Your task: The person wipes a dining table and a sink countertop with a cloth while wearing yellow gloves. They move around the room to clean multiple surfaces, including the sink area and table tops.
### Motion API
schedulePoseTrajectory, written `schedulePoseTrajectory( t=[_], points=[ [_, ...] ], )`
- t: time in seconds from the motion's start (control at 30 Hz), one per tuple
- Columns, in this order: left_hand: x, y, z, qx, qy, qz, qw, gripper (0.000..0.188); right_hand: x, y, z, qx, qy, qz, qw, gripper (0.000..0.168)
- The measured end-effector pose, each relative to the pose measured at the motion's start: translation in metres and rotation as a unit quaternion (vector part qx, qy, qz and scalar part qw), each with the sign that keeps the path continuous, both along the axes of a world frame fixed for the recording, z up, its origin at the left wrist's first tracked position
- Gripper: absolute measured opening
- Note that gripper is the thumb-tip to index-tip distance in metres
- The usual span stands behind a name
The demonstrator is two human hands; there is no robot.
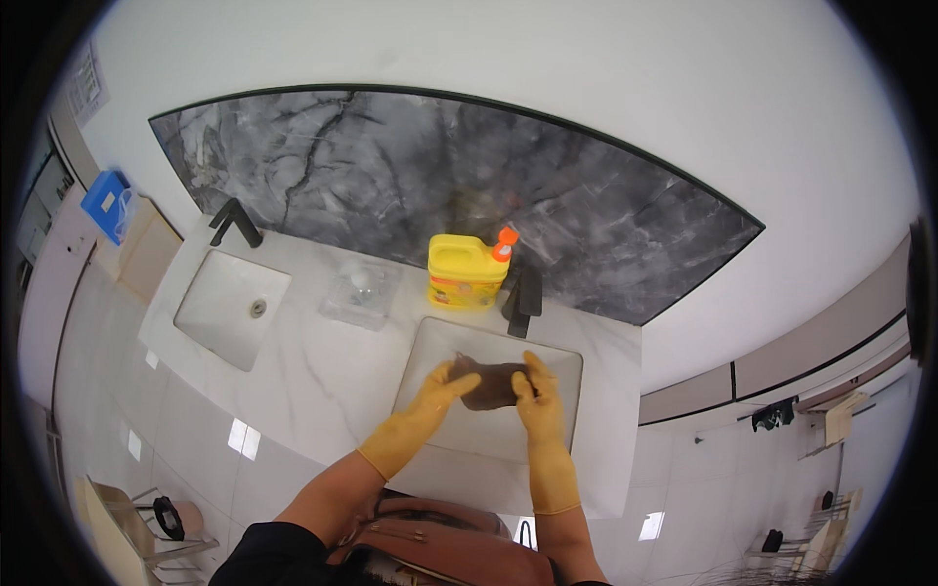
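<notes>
A dark brown cloth [492, 386] is stretched between my two hands above the right-hand white sink [484, 439]. My left hand [434, 395], in a yellow rubber glove, grips the cloth's left end with the thumb on top. Its right end is held by my right hand [540, 403], gloved the same way. Behind the sink stands a black faucet [522, 300], its spout pointing at the basin. Beside that faucet is a yellow detergent jug [467, 275] with an orange pump top [506, 243].
A clear plastic container [360, 297] sits on the white marbled counter [315, 366] between the sinks. Another sink [227, 308] with a black faucet [238, 223] is at left. Grey marbled backsplash [366, 161] rises behind. A blue box [107, 205] is far left; a chair [124, 520] stands lower left.
</notes>
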State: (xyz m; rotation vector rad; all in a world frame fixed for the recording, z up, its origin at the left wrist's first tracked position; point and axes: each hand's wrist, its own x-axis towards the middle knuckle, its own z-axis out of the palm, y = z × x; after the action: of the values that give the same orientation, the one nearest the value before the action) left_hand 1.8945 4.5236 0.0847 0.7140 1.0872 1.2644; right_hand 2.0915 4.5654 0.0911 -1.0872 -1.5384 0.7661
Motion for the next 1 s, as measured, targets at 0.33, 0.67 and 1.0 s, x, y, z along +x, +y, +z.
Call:
schedulePoseTrajectory(
  t=[0.33, 0.67, 1.0],
  points=[
    [-0.031, 0.003, -0.021, 0.004, 0.124, -0.118, 0.985, 0.038, 0.034, 0.028, 0.025, -0.079, 0.046, 0.066, 0.994, 0.028],
    [-0.032, -0.004, -0.019, 0.037, 0.355, 0.113, 0.927, 0.04, 0.04, 0.048, 0.05, -0.185, 0.038, 0.065, 0.98, 0.026],
    [-0.116, -0.176, 0.125, 0.369, 0.407, 0.063, 0.833, 0.042, -0.179, -0.085, 0.149, -0.365, -0.174, 0.368, 0.837, 0.03]
  ],
)
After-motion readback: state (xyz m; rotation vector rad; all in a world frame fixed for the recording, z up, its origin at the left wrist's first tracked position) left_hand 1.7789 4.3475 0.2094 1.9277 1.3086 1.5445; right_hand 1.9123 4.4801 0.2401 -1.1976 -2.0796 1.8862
